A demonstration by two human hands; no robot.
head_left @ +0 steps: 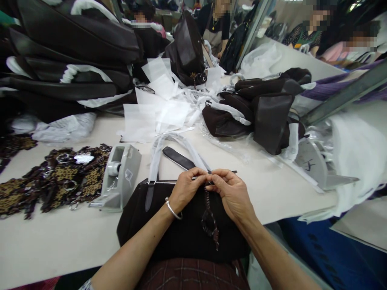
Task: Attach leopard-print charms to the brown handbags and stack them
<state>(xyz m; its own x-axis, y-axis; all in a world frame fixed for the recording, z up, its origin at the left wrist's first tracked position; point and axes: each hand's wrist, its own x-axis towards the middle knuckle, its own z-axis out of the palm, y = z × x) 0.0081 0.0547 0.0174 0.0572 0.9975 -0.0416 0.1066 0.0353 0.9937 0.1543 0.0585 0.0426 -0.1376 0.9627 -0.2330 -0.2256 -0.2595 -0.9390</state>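
Observation:
A black handbag [181, 225] lies at the table's front edge, its handles [155, 155] wrapped in white. My left hand [190, 187] and my right hand [228, 189] meet at the bag's top edge, fingertips pinched together near the base of a handle. A braided dark charm [211, 225] hangs from just below my fingertips over the bag's front. What exactly each hand pinches is too small to tell. A black strap piece [178, 158] with a zip lies behind the bag's top edge.
Left of the bag stands a grey tape dispenser [127, 177], beside piled braided charms [66, 177]. Stacked dark bags [75, 40] rise at the back left. White sheets [163, 114], more bags [272, 117] and another dispenser [314, 161] lie beyond. Several people are at the back.

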